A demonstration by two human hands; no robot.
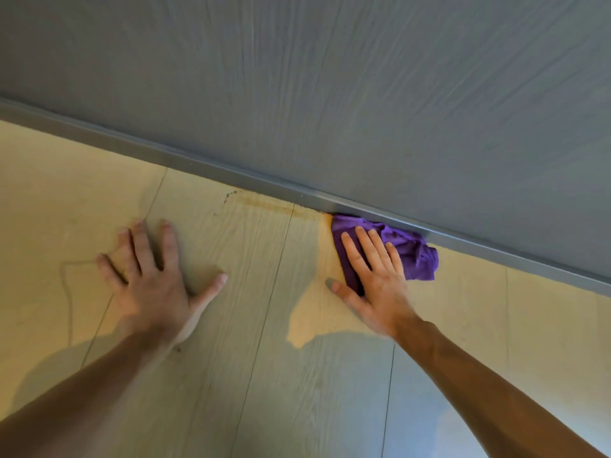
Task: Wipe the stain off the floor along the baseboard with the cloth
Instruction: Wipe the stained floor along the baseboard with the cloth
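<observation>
A purple cloth (413,251) lies bunched on the pale wood-grain floor, its far edge against the grey baseboard (264,183). My right hand (373,279) presses flat on the cloth's left part, fingers together and pointing toward the baseboard. A brownish smeared stain (274,206) runs along the floor just in front of the baseboard, to the left of the cloth, with dark specks at its left end. My left hand (155,279) rests flat on the bare floor further left, fingers spread, holding nothing.
A grey textured wall (330,77) rises behind the baseboard. Floor plank seams (274,282) run toward me between the hands. Shadows of my arms fall on the near floor.
</observation>
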